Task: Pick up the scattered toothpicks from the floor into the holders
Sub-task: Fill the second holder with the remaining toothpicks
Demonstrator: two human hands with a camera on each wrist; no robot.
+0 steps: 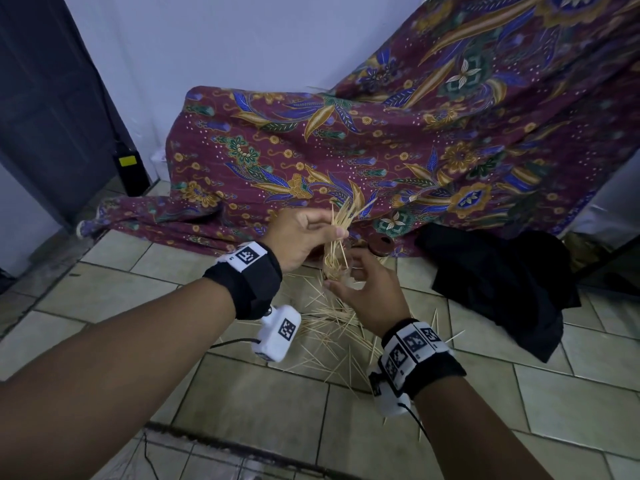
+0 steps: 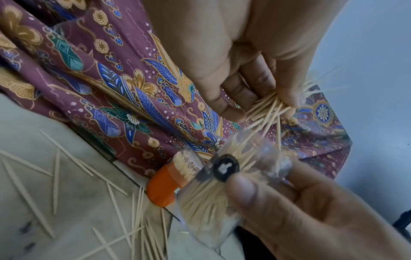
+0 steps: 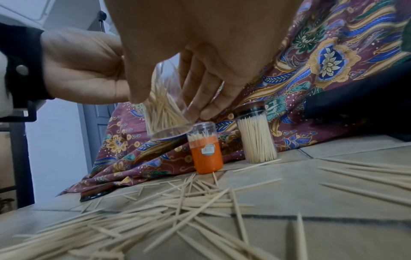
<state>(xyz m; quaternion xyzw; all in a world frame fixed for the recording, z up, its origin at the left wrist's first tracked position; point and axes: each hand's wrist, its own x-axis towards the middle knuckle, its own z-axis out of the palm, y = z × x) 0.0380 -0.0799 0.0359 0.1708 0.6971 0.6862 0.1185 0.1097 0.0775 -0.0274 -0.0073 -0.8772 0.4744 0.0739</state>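
**Grips engaged: toothpick bundle over a hand-held clear holder**

Left hand (image 1: pixel 303 233) pinches a splayed bundle of toothpicks (image 1: pixel 341 223) between thumb and fingertips, the lower points reaching into the mouth of the clear holder (image 3: pixel 165 112). Right hand (image 1: pixel 367 289) has thumb and fingers curled round that holder, which is tilted, lifted off the floor and already partly filled.

Step in hand, as judged: feeding a gathered bundle into the open holder. The sticks fan out above and below the pinch, so not all are lined up with the mouth.

Scattered toothpicks (image 1: pixel 332 336) lie in a loose pile on the tiled floor (image 1: pixel 242 393), at 6 o'clock from the two hands in the head view; a good share of the task appears outstanding. An orange holder (image 3: pixel 206 153) and a tall clear holder with a dark lid (image 3: pixel 255 135) stand upright side by side on the floor against the patterned cloth (image 1: pixel 381 133), at about 4 o'clock from the held holder in the right wrist view. Both show sticks inside.

Next move calls for:
- squaring the bundle with the mouth;
- easing the pinch so the sticks slide in;
- steadying the holder.

Risk: splayed sticks may catch the rim and fall.
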